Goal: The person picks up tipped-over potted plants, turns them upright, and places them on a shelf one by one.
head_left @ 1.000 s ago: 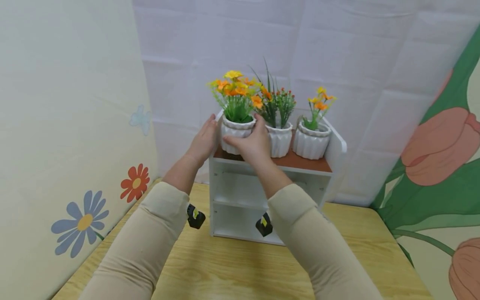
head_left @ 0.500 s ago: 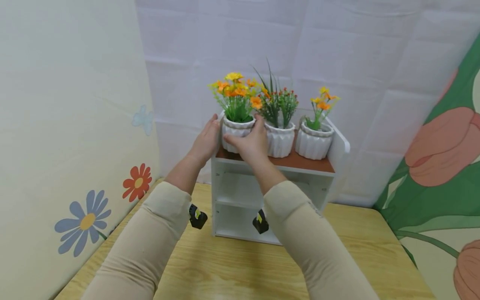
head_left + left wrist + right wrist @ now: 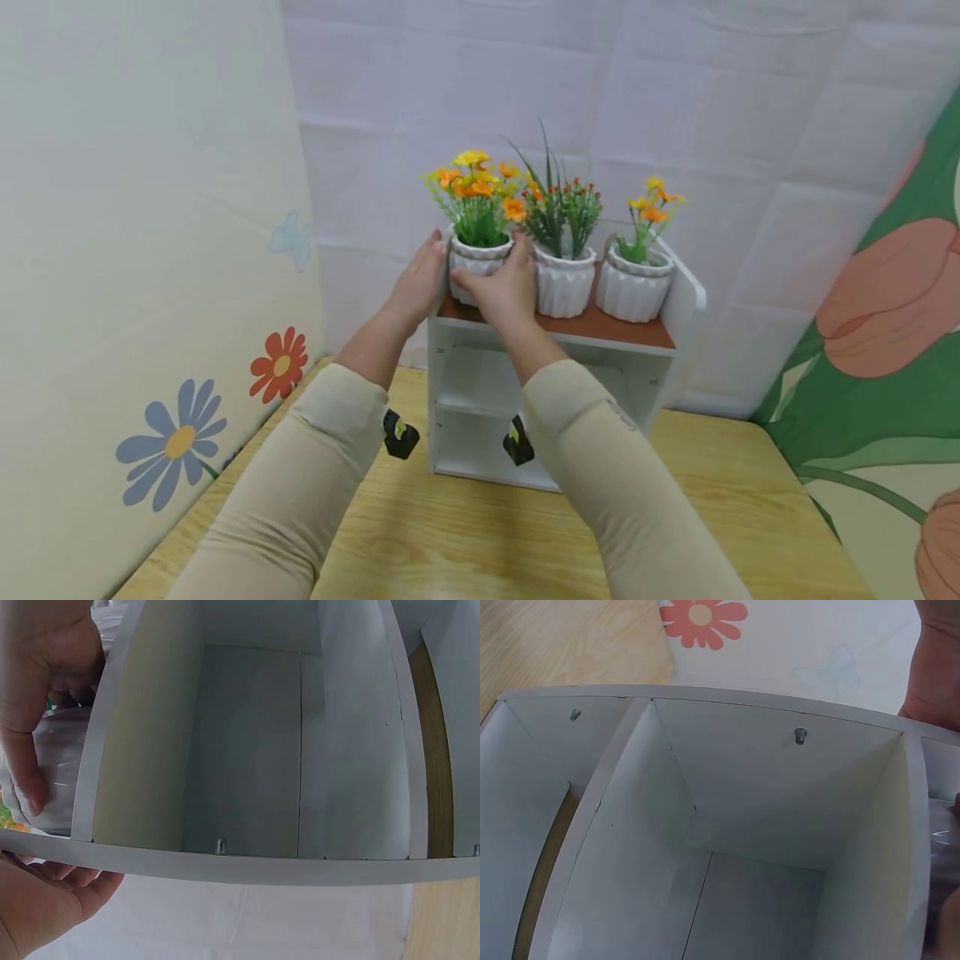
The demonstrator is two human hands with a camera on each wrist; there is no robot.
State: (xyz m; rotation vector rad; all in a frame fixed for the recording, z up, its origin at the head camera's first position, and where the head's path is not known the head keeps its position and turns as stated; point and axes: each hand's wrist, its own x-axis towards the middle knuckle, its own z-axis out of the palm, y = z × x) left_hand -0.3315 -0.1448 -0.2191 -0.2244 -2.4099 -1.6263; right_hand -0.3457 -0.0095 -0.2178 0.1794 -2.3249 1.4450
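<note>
A white ribbed flower pot (image 3: 480,261) with yellow and orange flowers (image 3: 480,187) stands at the left end of a small white shelf unit's (image 3: 551,337) brown top. My right hand (image 3: 512,287) grips this pot, thumb across its front and fingers at its right side. Against the outside of the unit's left side panel (image 3: 247,871) rests my left hand (image 3: 417,285), its fingers extended. In the left wrist view, that panel lies between my left hand and the pot. To the right stand a second white pot (image 3: 566,287) with grassy greenery and a third pot (image 3: 634,292) with orange flowers.
Two open compartments show below the top, split by a shelf board (image 3: 472,409). Small metal pegs (image 3: 800,736) stick out inside. The unit stands on a wood-grain table (image 3: 450,533), near a white cloth backdrop (image 3: 360,183) and a flower-decorated left wall (image 3: 202,283).
The head view has turned slightly, so the scene sits further right. My right forearm has swung a little left relative to the shelf unit. Both hands keep their places.
</note>
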